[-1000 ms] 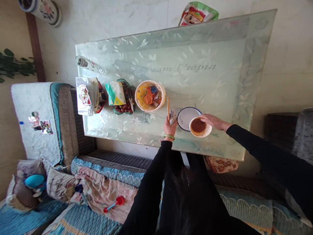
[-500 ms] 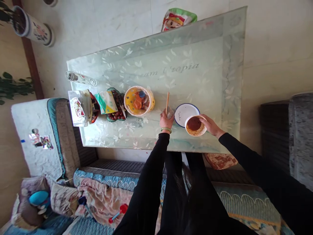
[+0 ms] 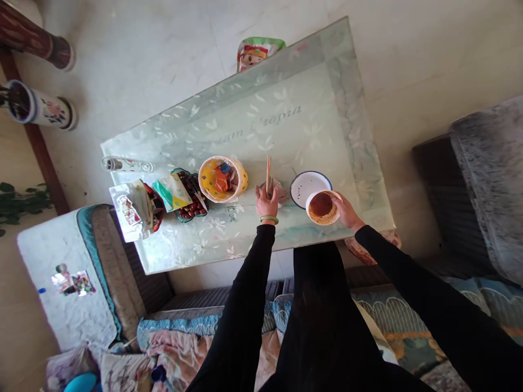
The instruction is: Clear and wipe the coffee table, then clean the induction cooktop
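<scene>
My left hand point(image 3: 267, 204) is closed around a pair of wooden chopsticks point(image 3: 268, 170) that point away from me. Crumpled clear plastic point(image 3: 279, 191) is bunched in the same hand. My right hand point(image 3: 346, 211) grips the rim of a paper bowl point(image 3: 324, 218), whose inside shows reddish-brown liquid or residue. Partly behind that bowl is a white enamel plate point(image 3: 304, 182) with a blue rim and a few dark specks. Left of my left hand stands a yellow bin point(image 3: 244, 179) holding orange and blue wrappers.
On the glass-topped table point(image 3: 229, 125), a tray of dark red fruit point(image 3: 196, 209), a tissue pack point(image 3: 174, 191), a white box point(image 3: 127, 215) and a clear bottle point(image 3: 128, 164) stand at the left. A stool point(image 3: 355, 251) sits under the near edge.
My view has turned and shifted, so the table appears tilted. Both hands keep their holds, the left on the chopsticks and plastic, the right on the bowl.
</scene>
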Motion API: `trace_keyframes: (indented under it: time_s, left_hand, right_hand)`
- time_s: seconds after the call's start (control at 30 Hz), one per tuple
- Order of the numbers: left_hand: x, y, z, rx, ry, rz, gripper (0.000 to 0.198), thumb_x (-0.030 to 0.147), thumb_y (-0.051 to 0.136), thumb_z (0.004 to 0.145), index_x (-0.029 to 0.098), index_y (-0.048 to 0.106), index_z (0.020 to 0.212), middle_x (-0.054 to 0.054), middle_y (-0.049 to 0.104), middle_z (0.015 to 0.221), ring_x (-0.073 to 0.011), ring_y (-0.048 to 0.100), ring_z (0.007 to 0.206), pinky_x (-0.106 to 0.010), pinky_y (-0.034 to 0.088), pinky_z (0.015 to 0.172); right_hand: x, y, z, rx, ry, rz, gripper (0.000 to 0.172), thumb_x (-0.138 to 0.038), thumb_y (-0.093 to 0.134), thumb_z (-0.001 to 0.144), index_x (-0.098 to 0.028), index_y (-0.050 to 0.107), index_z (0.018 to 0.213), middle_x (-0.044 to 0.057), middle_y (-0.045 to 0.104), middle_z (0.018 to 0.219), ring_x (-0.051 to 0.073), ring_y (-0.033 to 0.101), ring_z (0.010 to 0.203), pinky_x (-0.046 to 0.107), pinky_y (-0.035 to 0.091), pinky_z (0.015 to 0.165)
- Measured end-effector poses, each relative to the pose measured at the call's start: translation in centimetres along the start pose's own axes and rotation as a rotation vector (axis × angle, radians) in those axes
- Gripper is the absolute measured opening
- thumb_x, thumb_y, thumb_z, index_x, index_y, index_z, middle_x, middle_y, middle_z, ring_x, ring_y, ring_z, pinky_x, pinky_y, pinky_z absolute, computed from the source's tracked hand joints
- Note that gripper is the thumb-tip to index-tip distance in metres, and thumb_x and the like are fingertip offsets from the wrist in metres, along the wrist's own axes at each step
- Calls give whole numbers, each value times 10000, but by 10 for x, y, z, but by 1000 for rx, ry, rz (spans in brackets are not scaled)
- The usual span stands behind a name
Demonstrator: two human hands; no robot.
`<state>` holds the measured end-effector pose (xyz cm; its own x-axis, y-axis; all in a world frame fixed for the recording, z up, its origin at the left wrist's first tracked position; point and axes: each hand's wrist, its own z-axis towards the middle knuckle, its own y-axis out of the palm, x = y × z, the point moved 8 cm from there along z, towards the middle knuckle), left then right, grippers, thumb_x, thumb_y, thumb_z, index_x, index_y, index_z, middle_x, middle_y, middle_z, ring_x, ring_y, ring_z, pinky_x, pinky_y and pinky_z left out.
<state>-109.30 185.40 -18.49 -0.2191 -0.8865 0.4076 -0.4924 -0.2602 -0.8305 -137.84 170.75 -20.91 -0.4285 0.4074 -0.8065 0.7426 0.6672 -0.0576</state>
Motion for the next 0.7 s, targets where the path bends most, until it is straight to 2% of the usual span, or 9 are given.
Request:
trace_keyframes:
  time_s: [0.1,0.17,0.23,0.33,0.4,0.53,0.7]
  left_hand:
    - [12,-18,-18,17,36,-12,385,364,730,952,278,729,1327,-123,470,1671,-338,600,1405,-445,536,1102]
    - [22,-28,-33,17,72,-57,335,296,741,930,267,752,1264,-118,519,1635,-317,626,1373,-426,541,1100]
    - [32,-34,-50,-6,72,-143,279,274,734,921,244,767,1197,-123,663,1479,-287,683,1284,-406,555,1076]
    - [55,-29,-79,-157,26,-363,244,344,676,951,204,773,1126,-105,800,1131,-226,776,922,-375,625,885]
    - [81,-24,-102,-290,23,-529,319,437,658,949,182,775,1100,-102,803,1078,-176,739,710,-338,631,713]
    - [144,-33,-146,-449,80,-704,451,532,747,846,161,777,1101,-116,799,1113,-135,686,600,-287,583,552]
    - [211,-50,-187,-554,133,-594,307,351,851,709,199,734,949,-27,782,880,-145,701,561,-258,538,543]
  right_hand:
    - [-7,-7,-23,61,10,52,574,-682,482,951,-228,710,1219,85,737,1317,301,635,1272,455,463,1163]
    - [-14,-14,-40,105,20,95,602,-701,480,952,-228,701,1252,83,736,1334,302,641,1276,460,470,1162]
    - [-22,-22,-57,155,28,123,627,-721,474,950,-227,696,1268,82,740,1339,305,645,1286,465,475,1163]
    - [-40,-36,-86,226,33,126,666,-754,446,943,-238,693,1285,74,746,1339,311,643,1310,473,490,1157]
    - [-54,-47,-108,267,40,126,680,-767,431,936,-252,699,1290,78,748,1341,320,639,1321,482,488,1166]
    - [-85,-72,-156,343,52,183,652,-756,477,920,-270,729,1273,89,753,1331,341,609,1365,503,434,1232]
    - [-113,-110,-212,404,46,283,638,-764,489,920,-309,724,1300,48,783,1264,333,593,1401,530,394,1269]
